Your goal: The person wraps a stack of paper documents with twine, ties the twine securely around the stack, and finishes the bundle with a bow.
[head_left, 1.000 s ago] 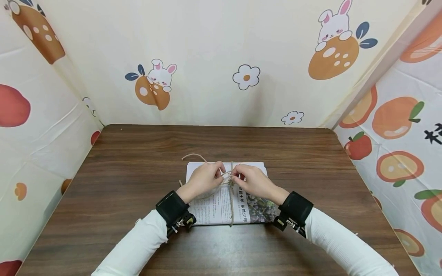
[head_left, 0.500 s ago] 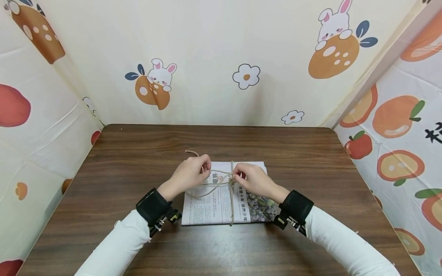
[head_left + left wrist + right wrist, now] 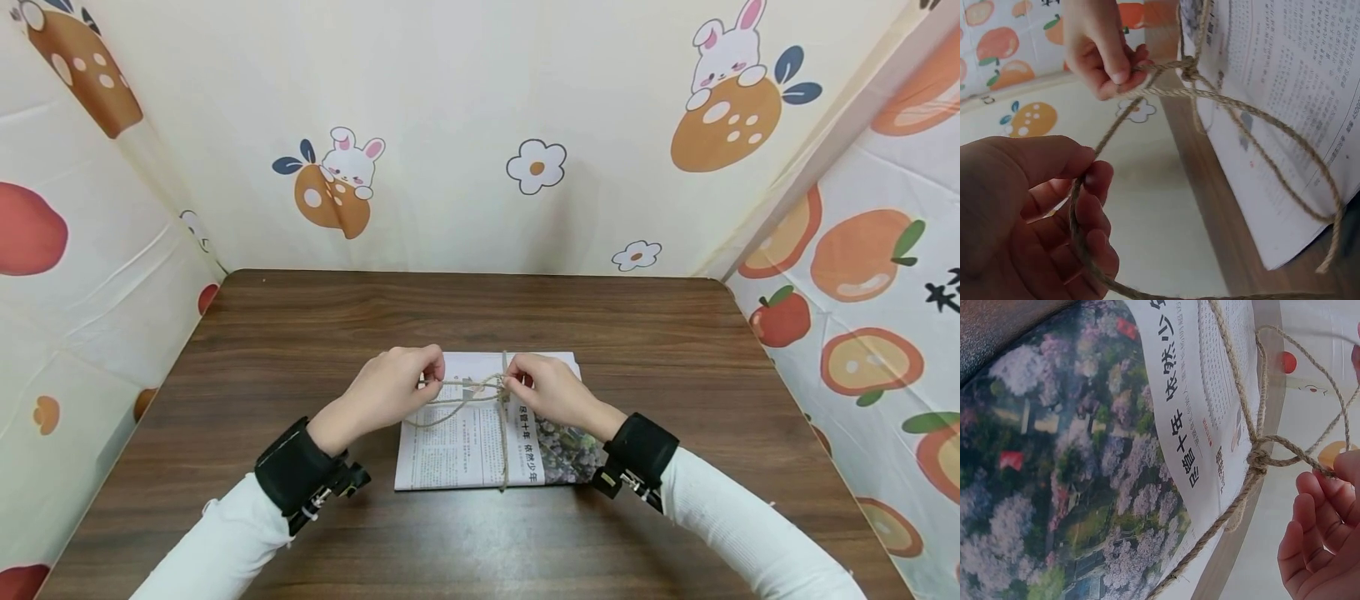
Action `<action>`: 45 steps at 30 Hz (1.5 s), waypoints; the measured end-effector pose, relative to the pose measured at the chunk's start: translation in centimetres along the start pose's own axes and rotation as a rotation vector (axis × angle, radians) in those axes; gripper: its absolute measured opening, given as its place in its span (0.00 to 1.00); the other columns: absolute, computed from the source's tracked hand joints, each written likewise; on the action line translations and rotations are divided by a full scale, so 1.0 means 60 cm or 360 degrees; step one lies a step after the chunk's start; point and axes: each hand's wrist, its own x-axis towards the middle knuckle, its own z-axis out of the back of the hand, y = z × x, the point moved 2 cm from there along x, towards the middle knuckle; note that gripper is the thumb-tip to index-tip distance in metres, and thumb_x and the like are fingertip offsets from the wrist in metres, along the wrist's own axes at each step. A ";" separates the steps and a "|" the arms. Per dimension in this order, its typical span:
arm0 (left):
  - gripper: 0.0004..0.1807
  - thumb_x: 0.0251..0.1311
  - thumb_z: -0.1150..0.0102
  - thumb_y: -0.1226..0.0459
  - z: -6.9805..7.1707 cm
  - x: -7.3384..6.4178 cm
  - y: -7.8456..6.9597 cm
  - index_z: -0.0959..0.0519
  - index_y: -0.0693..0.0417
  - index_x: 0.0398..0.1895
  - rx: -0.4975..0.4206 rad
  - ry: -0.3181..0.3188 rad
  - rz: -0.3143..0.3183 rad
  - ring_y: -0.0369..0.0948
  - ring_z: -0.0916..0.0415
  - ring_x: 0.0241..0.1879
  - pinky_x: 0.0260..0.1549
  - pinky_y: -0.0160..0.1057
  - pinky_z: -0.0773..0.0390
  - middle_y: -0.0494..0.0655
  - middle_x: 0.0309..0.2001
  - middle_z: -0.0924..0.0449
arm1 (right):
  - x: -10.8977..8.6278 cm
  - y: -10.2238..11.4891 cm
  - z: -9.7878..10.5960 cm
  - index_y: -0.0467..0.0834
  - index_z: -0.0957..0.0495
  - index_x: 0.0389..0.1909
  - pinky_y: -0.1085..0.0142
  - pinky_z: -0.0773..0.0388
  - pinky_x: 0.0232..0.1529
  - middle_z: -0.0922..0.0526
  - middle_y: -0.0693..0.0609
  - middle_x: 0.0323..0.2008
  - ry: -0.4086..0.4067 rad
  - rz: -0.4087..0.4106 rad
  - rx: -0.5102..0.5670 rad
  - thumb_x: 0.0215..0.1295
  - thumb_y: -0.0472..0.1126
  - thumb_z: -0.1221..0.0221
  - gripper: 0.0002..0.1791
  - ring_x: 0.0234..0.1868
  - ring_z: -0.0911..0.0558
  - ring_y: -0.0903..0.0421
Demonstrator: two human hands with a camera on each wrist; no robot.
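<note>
A stack of newspapers [image 3: 450, 457] lies on the table, with brown twine [image 3: 503, 454] running around it. In the right wrist view the twine's knot [image 3: 1258, 456] sits on the paper beside a printed photo of blossoming trees. My left hand [image 3: 390, 387] pinches one strand left of the knot between thumb and forefinger. Close to the knot, my right hand [image 3: 553, 390] pinches a short length of the twine with its fingertips. Between the hands the left wrist view shows a loose twine loop [image 3: 1285, 128] over the newspaper, with one free end hanging.
The brown wooden table [image 3: 637, 333] extends on all sides of the stack. Behind it stands a cream curtain [image 3: 450, 83] printed with rabbits and flowers, and fruit-patterned white sheets [image 3: 795, 367] flank both sides. A black camera band [image 3: 300, 467] wraps each wrist.
My left hand has moved leftward from near the knot, drawing its strand out across the paper. The right hand has stayed almost still at the knot.
</note>
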 end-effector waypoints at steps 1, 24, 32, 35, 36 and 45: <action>0.07 0.53 0.43 0.66 0.002 -0.003 -0.002 0.30 0.45 0.25 0.0008 -0.0006 -0.0005 0.33 0.38 0.18 0.16 0.31 0.39 0.34 0.23 0.30 | 0.000 0.000 0.000 0.51 0.25 0.30 0.72 0.35 0.25 0.26 0.62 0.24 -0.0001 -0.0001 0.0001 0.65 0.41 0.47 0.05 0.23 0.31 0.66; 0.08 0.52 0.43 0.67 -0.088 -0.039 -0.037 0.30 0.48 0.20 -0.0132 0.0217 -0.0123 0.29 0.40 0.15 0.15 0.29 0.38 0.34 0.17 0.34 | 0.005 0.005 0.000 0.50 0.26 0.27 0.71 0.37 0.23 0.28 0.60 0.21 -0.0046 -0.0067 -0.0033 0.64 0.42 0.46 0.06 0.20 0.33 0.65; 0.10 0.55 0.43 0.65 -0.060 -0.020 -0.051 0.30 0.47 0.19 0.0134 0.0111 -0.0113 0.32 0.41 0.14 0.11 0.29 0.42 0.35 0.15 0.36 | 0.004 0.005 -0.001 0.50 0.25 0.28 0.72 0.35 0.23 0.27 0.61 0.22 -0.0054 -0.0005 -0.0031 0.63 0.42 0.44 0.04 0.21 0.32 0.66; 0.08 0.54 0.42 0.64 -0.045 -0.001 -0.054 0.28 0.46 0.21 0.0124 0.0007 -0.0094 0.32 0.39 0.17 0.13 0.29 0.40 0.35 0.18 0.32 | 0.004 0.005 -0.002 0.49 0.25 0.28 0.72 0.35 0.23 0.27 0.60 0.22 -0.0074 0.0029 -0.0032 0.62 0.41 0.44 0.04 0.21 0.32 0.67; 0.07 0.54 0.41 0.64 -0.042 0.006 -0.054 0.27 0.47 0.22 0.0107 -0.0013 -0.0082 0.32 0.38 0.18 0.15 0.29 0.38 0.35 0.19 0.31 | 0.004 0.006 -0.003 0.49 0.25 0.28 0.72 0.36 0.23 0.27 0.60 0.22 -0.0087 0.0047 -0.0032 0.62 0.41 0.44 0.04 0.21 0.32 0.67; 0.07 0.52 0.36 0.60 -0.061 0.067 -0.054 0.22 0.52 0.30 0.0000 0.0075 0.0016 0.34 0.33 0.23 0.21 0.31 0.34 0.42 0.26 0.25 | 0.006 0.014 -0.006 0.47 0.27 0.26 0.73 0.35 0.21 0.27 0.59 0.21 -0.0143 0.0117 -0.0040 0.60 0.38 0.43 0.05 0.20 0.32 0.67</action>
